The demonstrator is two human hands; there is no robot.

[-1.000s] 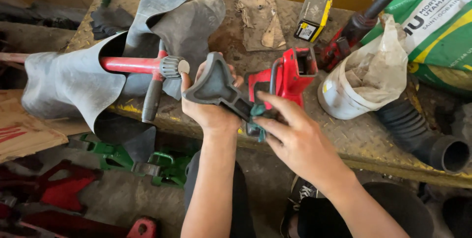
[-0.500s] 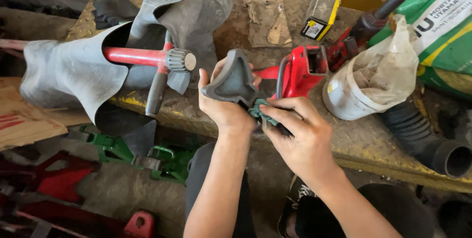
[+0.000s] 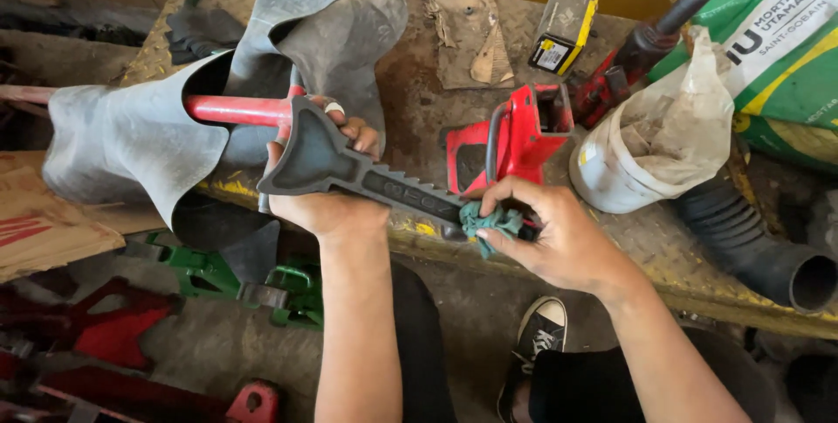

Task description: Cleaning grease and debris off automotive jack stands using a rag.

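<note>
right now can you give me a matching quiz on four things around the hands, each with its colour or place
Things:
1. rag
2. toothed metal bar
3. small box
4. ribbed hose

Descriptions:
A. black, lying at the bench's right edge
B. teal, bunched in the right hand
C. yellow and black, at the back of the bench
D. dark grey, held at its wide end by the left hand

Pairs: 1-B, 2-D, 3-C, 4-A

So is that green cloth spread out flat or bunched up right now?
Bunched up. The green cloth is crumpled into a wad in the right hand, pressed against the toothed end of the dark grey metal bar that the left hand grips.
</note>
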